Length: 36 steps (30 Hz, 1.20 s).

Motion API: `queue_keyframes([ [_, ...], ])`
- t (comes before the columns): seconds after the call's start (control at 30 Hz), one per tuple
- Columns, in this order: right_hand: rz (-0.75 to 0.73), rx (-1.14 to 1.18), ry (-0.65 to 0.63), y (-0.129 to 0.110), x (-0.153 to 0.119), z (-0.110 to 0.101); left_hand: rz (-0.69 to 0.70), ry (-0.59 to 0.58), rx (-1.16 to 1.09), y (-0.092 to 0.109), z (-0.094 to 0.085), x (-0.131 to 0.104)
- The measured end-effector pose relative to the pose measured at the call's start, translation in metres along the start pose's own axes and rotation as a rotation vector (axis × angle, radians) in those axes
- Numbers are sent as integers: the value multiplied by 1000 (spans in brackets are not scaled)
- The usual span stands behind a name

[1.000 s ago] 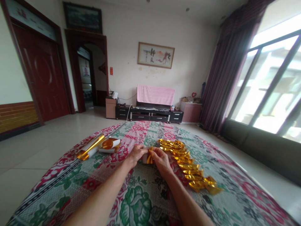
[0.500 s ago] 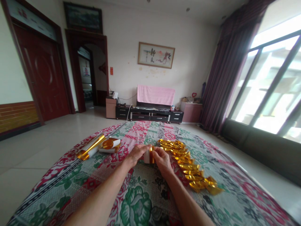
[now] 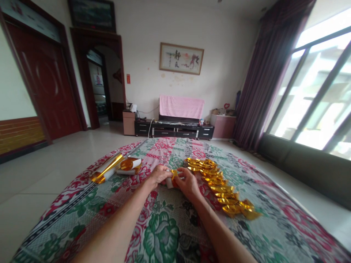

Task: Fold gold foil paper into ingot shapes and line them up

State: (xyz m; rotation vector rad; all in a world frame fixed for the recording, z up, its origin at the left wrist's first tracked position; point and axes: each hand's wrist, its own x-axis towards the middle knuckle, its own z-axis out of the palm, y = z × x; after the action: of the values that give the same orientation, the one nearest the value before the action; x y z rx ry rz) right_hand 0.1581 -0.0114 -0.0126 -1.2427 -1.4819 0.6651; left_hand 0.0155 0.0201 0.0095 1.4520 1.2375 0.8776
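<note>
Between my two hands is a small sheet of gold foil paper (image 3: 172, 181) with a white back, partly folded or curled. My left hand (image 3: 159, 175) pinches its left side, fingers closed. My right hand (image 3: 188, 181) grips its right side between thumb and fingers. Just right of the hands, folded gold foil ingots (image 3: 216, 180) lie in a long overlapping row that runs toward me. To the left rest curled sheets of gold paper (image 3: 130, 166) and a longer gold-and-white roll (image 3: 108, 170). Finger overlap hides part of the held sheet.
A flowered cloth (image 3: 161, 233) in red, green and grey covers the round-edged surface under my arms. Beyond it stands a low black cabinet (image 3: 175, 130) with a pink cloth (image 3: 181, 106) over a screen-like shape. A curtain (image 3: 252, 80) and window are at the right.
The upright gold-and-white sheet between my hands now sits lower and more bent, with my left fingers curled in closer. The view has tipped slightly downward.
</note>
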Motion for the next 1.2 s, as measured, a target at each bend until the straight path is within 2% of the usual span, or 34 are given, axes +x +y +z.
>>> queue_keyframes([
  [0.13, -38, -169, 39, -1, -2, 2, 97, 86, 239, -4, 0, 7],
  [0.23, -64, -222, 64, -1, -3, 4, 186, 102, 333, -5, 0, 13],
  [0.43, -162, -408, 160, -1, -6, 2, 104, -23, 361, 5, 1, 21],
  [0.57, -157, -501, 201, -4, -8, -3, 131, -119, 408, 10, -1, 30],
  [0.77, -313, -532, 30, -5, -10, -5, 253, -123, 537, 6, -4, 49],
  [0.87, -313, -585, -49, -5, -10, -4, 302, -127, 591, 6, -3, 54],
  [1.03, -278, -653, -72, -5, -11, -2, 315, -61, 618, 5, -4, 57],
  [1.2, -291, -680, -76, -4, -11, -1, 344, 10, 689, -1, -12, 56],
])
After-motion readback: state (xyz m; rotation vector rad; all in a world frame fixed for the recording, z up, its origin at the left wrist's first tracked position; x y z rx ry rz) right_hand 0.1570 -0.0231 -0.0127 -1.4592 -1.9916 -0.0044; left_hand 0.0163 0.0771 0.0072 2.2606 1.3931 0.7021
